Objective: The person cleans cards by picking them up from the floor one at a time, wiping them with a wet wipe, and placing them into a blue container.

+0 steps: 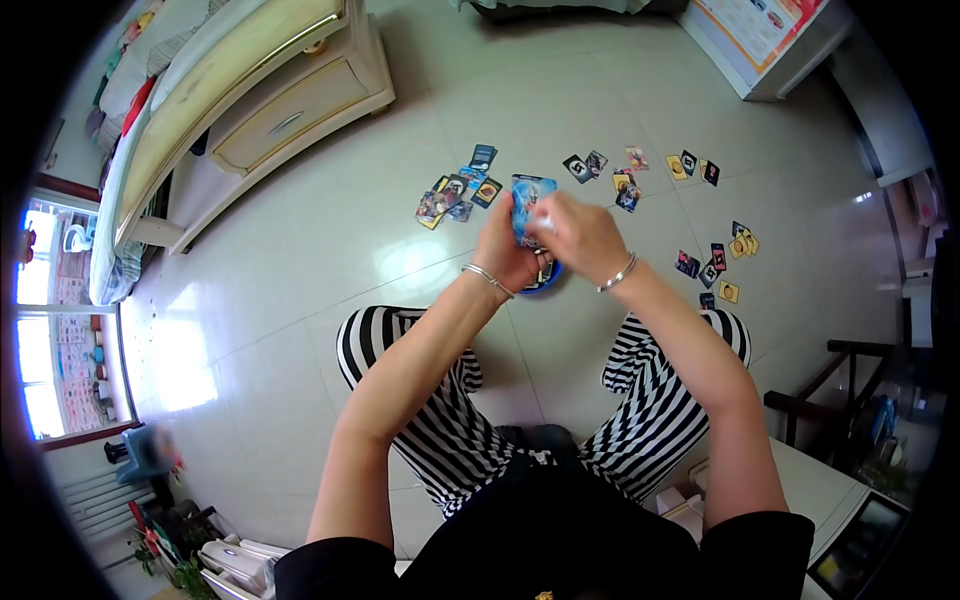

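Observation:
My left hand (503,243) is closed round a blue trading card (524,197) with a pale figure on it, held up in front of me. Across the card's right side lies my right hand (582,238), its fingers curled in a pinch; what is between them is hidden. Just below both hands a blue round container (545,280) shows in part on the floor, with cards in it mostly covered by the hands. Left of the hands, a loose pile of cards (452,192) is spread on the tiles.
Small card groups lie on the floor to the right: cards (626,190), yellow and dark cards (682,165), and more cards (740,243). My striped knees (375,330) flank the container. A cream drawer cabinet (290,120) stands at the upper left, a dark wooden chair (830,400) at the lower right.

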### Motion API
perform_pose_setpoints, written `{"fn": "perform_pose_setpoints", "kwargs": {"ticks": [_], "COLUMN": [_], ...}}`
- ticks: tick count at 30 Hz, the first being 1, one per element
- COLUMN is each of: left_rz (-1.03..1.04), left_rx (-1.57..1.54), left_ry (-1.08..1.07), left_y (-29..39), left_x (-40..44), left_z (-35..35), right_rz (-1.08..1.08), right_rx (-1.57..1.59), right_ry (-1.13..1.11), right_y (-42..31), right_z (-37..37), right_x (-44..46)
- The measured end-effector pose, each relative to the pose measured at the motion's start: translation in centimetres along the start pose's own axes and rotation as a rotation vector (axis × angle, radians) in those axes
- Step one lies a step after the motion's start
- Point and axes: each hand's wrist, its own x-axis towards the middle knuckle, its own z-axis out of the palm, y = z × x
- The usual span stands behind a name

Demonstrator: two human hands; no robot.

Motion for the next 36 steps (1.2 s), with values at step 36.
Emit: {"fn": "perform_pose_setpoints", "kwargs": {"ticks": [36], "left_rz": [0.135], "left_rx": [0.265], "left_ry": [-0.049], "left_y": [0.0], "left_x": [-0.6], "left_z": [1.1], "right_rz": [0.465], "right_rx": [0.782], "right_ry": [0.212], "right_y": [0.5], "right_z": [-0.8], "right_x": [2.1]}}
